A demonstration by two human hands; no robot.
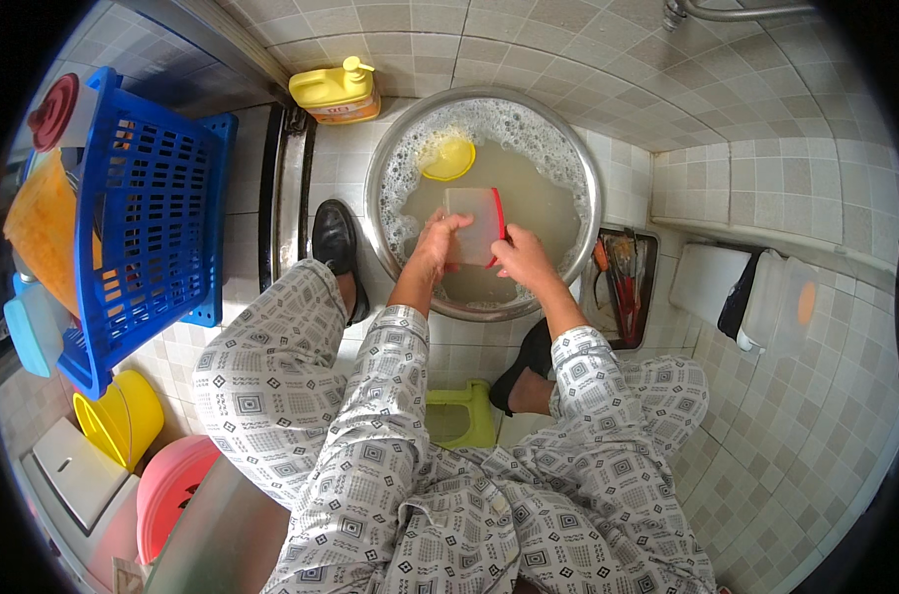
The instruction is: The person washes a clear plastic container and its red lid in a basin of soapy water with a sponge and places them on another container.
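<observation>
Pinching red-edged container between left hand and right hand over metal basin; seemingly mid-wash, perhaps leaving round yellow item near far-left rim.

I found a room faced with small square tiles in muted greys, beiges and off-whites. The far wall was divided by darker joints, and the right-hand tiling followed the same chequered pattern. The floor was laid in pale tile. At the left I noted a dark-edged metal track, with a greyish upright frame beyond it. A curved metal bar was present at the upper right. Lighting was soft and fairly even throughout.
</observation>
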